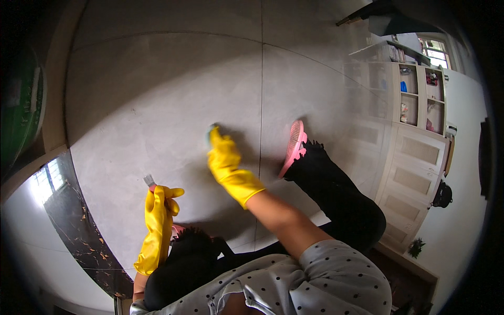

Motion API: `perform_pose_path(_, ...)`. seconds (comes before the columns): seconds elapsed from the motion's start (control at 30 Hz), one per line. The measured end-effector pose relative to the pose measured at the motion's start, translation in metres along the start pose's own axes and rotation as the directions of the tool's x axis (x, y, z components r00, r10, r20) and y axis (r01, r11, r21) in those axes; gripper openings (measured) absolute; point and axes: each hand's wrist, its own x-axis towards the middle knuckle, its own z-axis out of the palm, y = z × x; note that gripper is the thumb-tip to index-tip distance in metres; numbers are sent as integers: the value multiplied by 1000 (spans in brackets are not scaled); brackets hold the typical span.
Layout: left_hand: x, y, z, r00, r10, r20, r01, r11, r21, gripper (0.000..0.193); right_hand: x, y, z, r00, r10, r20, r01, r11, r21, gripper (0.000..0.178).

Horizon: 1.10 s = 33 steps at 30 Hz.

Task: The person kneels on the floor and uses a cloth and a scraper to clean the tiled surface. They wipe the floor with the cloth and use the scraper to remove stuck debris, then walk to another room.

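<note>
My left hand (160, 215), in a yellow rubber glove, is closed round a small red-handled tool (149, 181). Its flared grey end points away from me; whether that is a blade or bristles I cannot tell. Farther out and to the right, my right hand (226, 163), also gloved in yellow, reaches down to the grey tiled floor (173, 100). Its fingers are on a small blue-green scouring pad (211, 134), mostly hidden and blurred by motion. A few small dark marks show on the floor beyond my left hand.
My pink shoe (294, 148) rests on the floor right of my right hand. A dark marbled strip (84, 226) runs along the left. Pale cabinets (412, 163) with open shelves stand at the right, and a green rounded object (21, 110) at the far left.
</note>
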Motion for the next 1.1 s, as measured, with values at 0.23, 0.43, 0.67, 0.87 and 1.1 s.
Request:
perform_pose_path(0.23, -6, -5, -34, 994, 51, -93, -55, 998, -34, 28, -21, -26, -27, 954, -170, -245, 256, 889, 379, 47)
perform_pose_path(0.43, -9, -13, -80, 978, 77, -192, -102, 987, -123, 27, -66, 154, -66, 912, 391, -122, -343, 892, 294, 38)
perform_pose_path(0.67, -23, -18, -89, 961, 103, -257, -143, 979, -144, 28, -81, 50, 11, 950, 181, -253, -171, 983, 63, 44)
perform_pose_path(0.87, -29, -8, -75, 960, 93, -264, -138, 978, -158, 28, -47, -86, 37, 939, -255, -230, 314, 909, 274, 49)
perform_pose_path(1.1, -29, -8, -101, 949, 123, -289, -178, 969, -171, 25, -93, 76, 11, 914, 258, 314, -262, -215, 941, 32)
